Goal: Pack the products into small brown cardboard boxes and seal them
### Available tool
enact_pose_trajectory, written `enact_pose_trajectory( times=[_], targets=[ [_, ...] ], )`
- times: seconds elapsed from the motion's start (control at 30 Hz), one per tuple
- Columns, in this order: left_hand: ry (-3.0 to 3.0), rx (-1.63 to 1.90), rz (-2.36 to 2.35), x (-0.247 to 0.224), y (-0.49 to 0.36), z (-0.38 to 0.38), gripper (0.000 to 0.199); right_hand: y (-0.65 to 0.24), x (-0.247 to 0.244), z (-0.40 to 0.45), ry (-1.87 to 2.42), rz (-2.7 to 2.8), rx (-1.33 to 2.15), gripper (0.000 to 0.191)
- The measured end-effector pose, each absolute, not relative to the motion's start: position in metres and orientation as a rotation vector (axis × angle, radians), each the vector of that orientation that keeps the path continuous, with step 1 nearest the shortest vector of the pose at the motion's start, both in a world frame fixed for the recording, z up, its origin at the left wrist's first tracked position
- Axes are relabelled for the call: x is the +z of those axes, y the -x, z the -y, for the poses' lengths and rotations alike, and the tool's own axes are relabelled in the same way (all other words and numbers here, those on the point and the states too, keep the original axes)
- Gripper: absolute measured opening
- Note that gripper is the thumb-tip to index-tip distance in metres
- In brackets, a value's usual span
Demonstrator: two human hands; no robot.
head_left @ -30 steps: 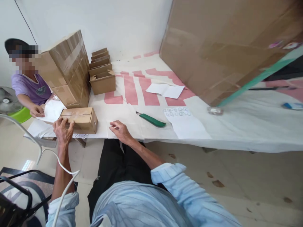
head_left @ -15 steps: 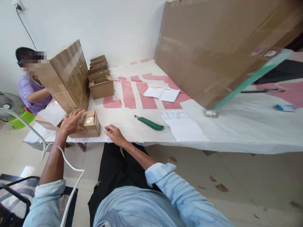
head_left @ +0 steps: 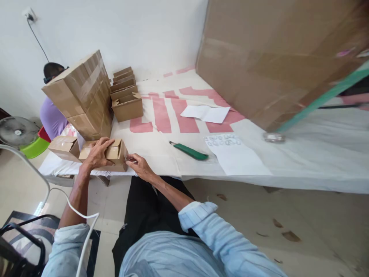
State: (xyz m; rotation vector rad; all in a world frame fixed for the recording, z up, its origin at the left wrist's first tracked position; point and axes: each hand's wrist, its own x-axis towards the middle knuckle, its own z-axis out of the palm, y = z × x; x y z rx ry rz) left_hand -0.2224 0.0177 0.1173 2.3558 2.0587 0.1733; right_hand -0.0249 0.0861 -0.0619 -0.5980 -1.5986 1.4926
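A small brown cardboard box (head_left: 117,153) lies at the table's front edge on the left, its top flaps closed. My left hand (head_left: 99,154) spreads over its top and front, thumb and fingers gripping it. At the box's right end, my right hand (head_left: 139,164) has its fingers pinched together against the cardboard; a thin, pale or clear bit shows at the fingertips, too small to make out. Another small closed box (head_left: 64,147) sits just left of the held one. To the right lies a green utility knife (head_left: 190,151), its tip pointing left.
Taped larger boxes (head_left: 92,92) stand stacked behind my left hand, beside a row of open small boxes (head_left: 128,109). A big carton (head_left: 248,65) fills the back right. Papers (head_left: 230,157) lie mid-table. A person (head_left: 53,115) sits beyond the stack, near a fan (head_left: 19,130).
My right hand has come up to the box's right end from just beside it. My left hand has shifted right on the box top. The person at left has turned or leaned behind the stack.
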Motion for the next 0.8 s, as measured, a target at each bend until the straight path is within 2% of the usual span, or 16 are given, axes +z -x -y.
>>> enact_pose_trajectory(
  times=[0.27,0.63,0.8],
  targets=[
    [-2.324,0.272,-2.017,0.131,0.233,-0.01,0.103,0.033,-0.055,-0.082,0.595,1.506,1.44,0.029],
    [-2.339,0.233,-2.016,0.13,0.23,-0.013,0.102,0.036,-0.048,-0.081,0.622,1.495,1.317,0.011],
    [-2.329,0.24,-2.002,0.13,0.23,-0.014,0.103,0.035,-0.048,-0.081,0.624,1.534,1.271,0.012]
  ],
)
